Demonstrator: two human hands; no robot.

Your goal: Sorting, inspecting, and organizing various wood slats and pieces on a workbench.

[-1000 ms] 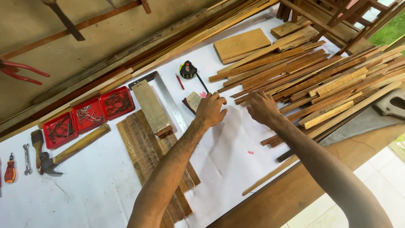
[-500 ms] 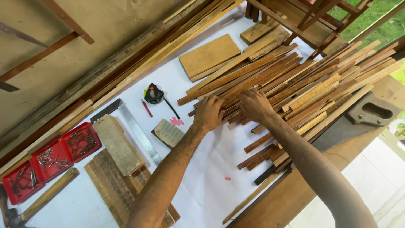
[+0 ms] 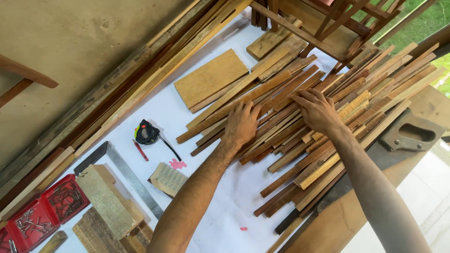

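A spread of thin wooden strips (image 3: pixel 300 126) lies fanned across the white-covered surface (image 3: pixel 225 197), running from about 7 o'clock up toward 2 o'clock of the view. Both hands rest flat on this pile. The left hand (image 3: pixel 241 124) sits at the pile's 9 o'clock edge, fingers (image 3: pixel 244 108) spread and extended, pressing on the strips without closing around any. The right hand (image 3: pixel 318 110) lies just toward 3 o'clock of it, near the pile's middle, its fingers likewise stretched out and flat on the wood, gripping nothing. The far ends of the strips toward 2 o'clock slip under a wooden frame (image 3: pixel 323 28), so their full length is hidden.

At 10 o'clock of the left hand lies a flat rectangular board (image 3: pixel 211 77). At 9 o'clock sits a black tape measure (image 3: pixel 146 132) with a red pencil (image 3: pixel 139 150) just beside it. Toward 7 o'clock lie a folded paper sheet (image 3: pixel 168 179), a metal square (image 3: pixel 126 175) and a rough block (image 3: pixel 107 199). Red trays (image 3: pixel 44 211) of small metal pieces are cut off at the 8 o'clock corner; what exactly they contain is hard to make out. At 4 o'clock of the right hand a handsaw (image 3: pixel 408 136) lies partly under the strips, its blade mostly covered. Long planks (image 3: pixel 140 75) line the wall side.
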